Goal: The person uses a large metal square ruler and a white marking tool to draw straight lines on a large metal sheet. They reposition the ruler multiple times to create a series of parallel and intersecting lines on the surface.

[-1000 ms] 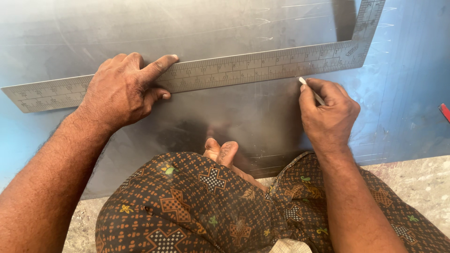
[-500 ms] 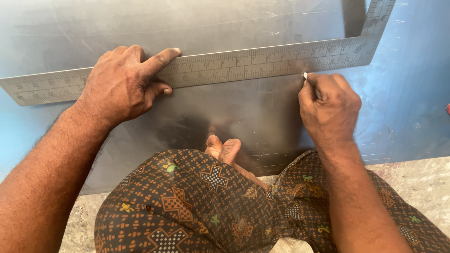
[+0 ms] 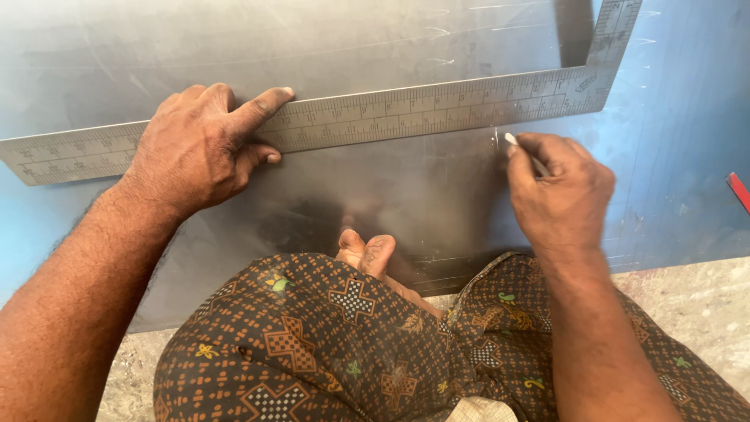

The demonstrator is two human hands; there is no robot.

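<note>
The left hand [image 3: 199, 148] lies flat on the long arm of the steel square [image 3: 375, 117], fingers spread and forefinger stretched along the blade, pressing it down onto the metal sheet [image 3: 312, 47]. The right hand [image 3: 558, 191] is closed around a thin scriber [image 3: 525, 154] in a pen-like pinch; its pale tip sits just below the square's lower edge, near the corner where the short arm turns upward. A faint vertical scratch shows on the sheet beside the tip. The sheet lies on the floor [image 3: 687, 305] in front of the person, whose toes [image 3: 367, 250] rest on its near edge, patterned cloth [image 3: 351, 344] over the knees.

To do this step well, in my judgement:

1. Keep the pressing hand's weight spread along the blade so the square cannot pivot on the slick sheet.
2. Hold the tip hard against the edge used as the guide, tilted slightly so the point meets the metal at the edge.
3. Draw one firm, even stroke; repeated passes tend to give a doubled line.
4. Keep the foot steady so the sheet does not shift.

A red object [image 3: 738, 191] lies at the right edge, well apart.
</note>
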